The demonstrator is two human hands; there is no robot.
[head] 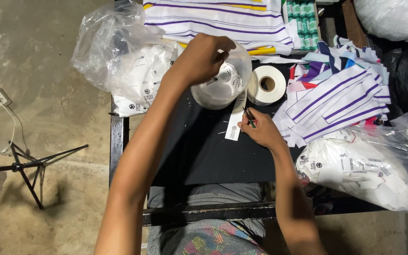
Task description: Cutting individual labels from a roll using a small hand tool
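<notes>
Black table top (199, 151) carries everything, set over a concrete floor (34, 85). Striped white-and-purple cloth (213, 19) lies folded at the far edge; a pile of striped cloth strips (341, 101) sits to the right. 2 clear plastic bags of white labels: 1 far left (123, 66), 1 near right (369, 170). Left hand (201, 59) reaches into a clear round tub (225, 82) of labels, fingers curled at its rim; whether they pinch anything, cannot tell. White tape roll (266, 85) stands just right of the tub. Right hand (263, 130) is closed around small snips (250, 118), tips at a white label strip (235, 120) hanging from the tub onto the table.
</notes>
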